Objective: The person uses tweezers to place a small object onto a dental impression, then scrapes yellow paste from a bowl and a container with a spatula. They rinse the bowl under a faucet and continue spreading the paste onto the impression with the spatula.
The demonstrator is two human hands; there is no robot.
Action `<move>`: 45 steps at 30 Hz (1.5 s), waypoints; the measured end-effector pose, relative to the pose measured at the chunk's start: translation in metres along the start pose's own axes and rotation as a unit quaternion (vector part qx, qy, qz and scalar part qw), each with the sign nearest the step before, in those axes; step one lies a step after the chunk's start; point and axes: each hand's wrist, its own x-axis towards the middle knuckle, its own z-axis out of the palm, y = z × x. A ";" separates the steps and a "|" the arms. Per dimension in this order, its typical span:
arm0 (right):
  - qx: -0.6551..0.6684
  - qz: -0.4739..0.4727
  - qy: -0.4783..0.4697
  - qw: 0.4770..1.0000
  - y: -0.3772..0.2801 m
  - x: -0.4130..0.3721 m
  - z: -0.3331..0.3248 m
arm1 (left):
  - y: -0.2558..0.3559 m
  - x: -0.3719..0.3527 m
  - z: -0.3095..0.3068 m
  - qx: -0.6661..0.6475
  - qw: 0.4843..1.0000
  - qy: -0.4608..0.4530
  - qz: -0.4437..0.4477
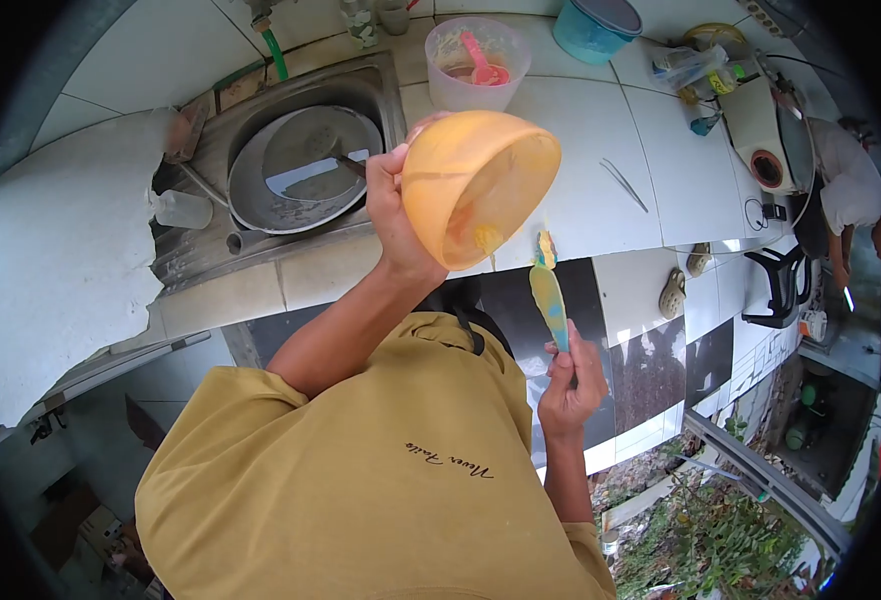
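My left hand (400, 215) grips an orange bowl (438, 185) by its outer side. The bowl is tilted over, its mouth facing right, with a dab of yellow residue (487, 237) inside near the lower rim. Lower right, my right hand (572, 390) closes round the handle end of a light blue spatula (550, 300). Yellow paste coats the spatula's blade, which points up beside the bowl without touching it.
A steel sink (385, 95) holds a large round pan (250, 215) with water. On the tiled counter (580, 150) stand a clear tub (450, 90) with a pink scoop (482, 65), a blue bucket (585, 45) and a white appliance (755, 130). Another person (850, 180) is at far right.
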 end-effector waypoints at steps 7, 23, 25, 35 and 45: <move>-0.042 0.018 -0.137 0.989 -0.018 0.088 -0.011 | -0.014 0.004 0.001 -0.001 0.978 -0.210 0.001; 0.302 0.354 -0.033 0.884 0.036 0.047 -0.057 | -0.104 0.066 -0.076 -0.268 0.922 -0.105 -0.261; 0.290 0.365 -0.024 0.884 0.038 0.045 -0.065 | -0.116 0.073 -0.071 -0.322 0.894 -0.136 -0.281; 0.253 0.390 0.036 0.885 0.052 0.047 -0.089 | -0.181 0.136 -0.092 -0.306 0.853 -0.025 -0.422; 0.265 0.372 0.025 0.889 0.067 0.060 -0.102 | -0.159 0.063 -0.094 -0.103 0.850 0.265 -0.444</move>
